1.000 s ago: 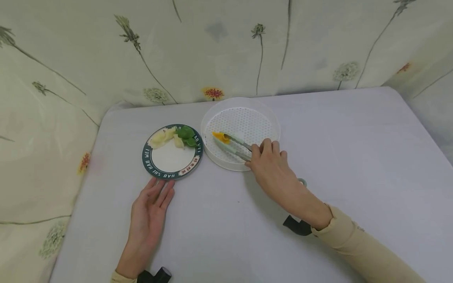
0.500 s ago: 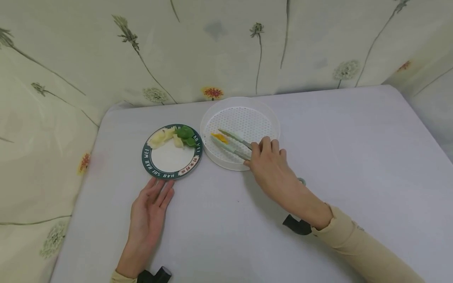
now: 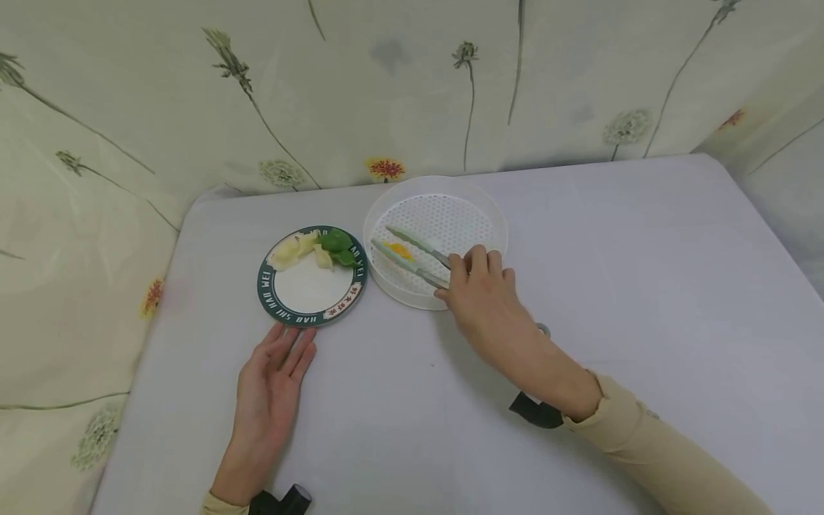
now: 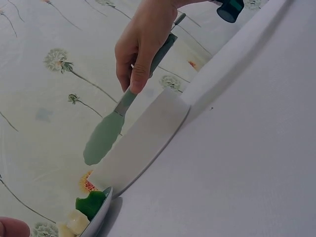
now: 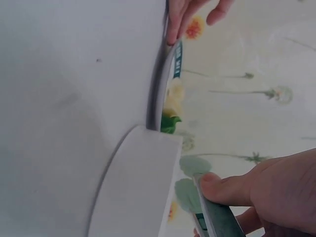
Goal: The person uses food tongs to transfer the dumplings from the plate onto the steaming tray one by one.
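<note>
My right hand (image 3: 486,307) grips a pair of green-tipped tongs (image 3: 412,266) over the white perforated tray (image 3: 473,222). The tong tips are spread apart, and a small yellow-orange piece (image 3: 399,250) shows between them on the tray floor. To the left is a plate (image 3: 312,290) with a dark green lettered rim. It bears pale yellow dumpling-like pieces (image 3: 287,252) and a green piece (image 3: 336,242) along its far side. My left hand (image 3: 273,400) lies palm up with straight fingers, the fingertips at the plate's near rim.
A white cloth covers the table (image 3: 386,429). Behind it hangs a flower-patterned curtain (image 3: 547,79). The tray's high wall (image 5: 136,182) stands beside the plate, their rims close together.
The tong tips have spread from around the yellow-orange piece, which now lies on the tray floor. The right hand has shifted slightly left; the left hand stays at the plate.
</note>
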